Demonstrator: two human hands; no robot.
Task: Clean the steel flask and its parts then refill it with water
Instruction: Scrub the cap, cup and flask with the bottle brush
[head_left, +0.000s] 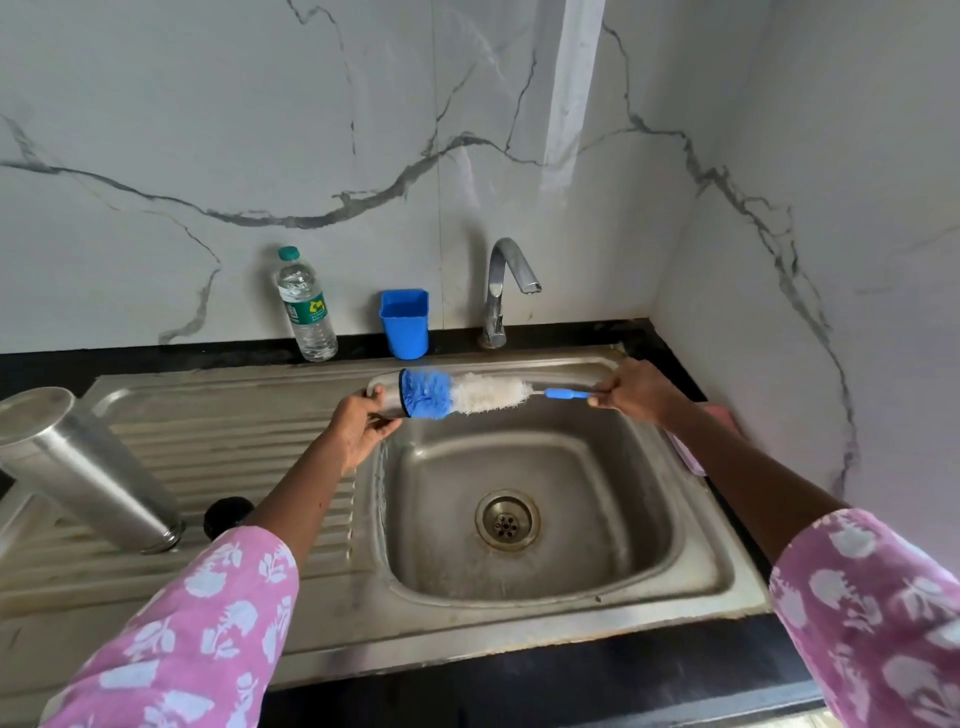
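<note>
Over the back of the sink basin (691, 525), my left hand (358, 431) grips a small steel flask cup (387, 399) lying on its side, mouth to the right. My right hand (641, 391) holds the blue handle of a bottle brush (485, 393). The brush's blue bristle tip sits at the cup's mouth and its white bristles are outside. The tall steel flask body (88, 467) stands mouth-down, tilted, on the drainboard at the left. A black round stopper (228, 515) lies beside it, partly hidden by my left forearm.
A steel tap (506, 291) rises behind the basin with no water running. A blue plastic cup (405, 323) and a clear water bottle (307, 309) stand against the marble wall. Something pink (723, 417) lies on the black counter at the right, behind my right arm.
</note>
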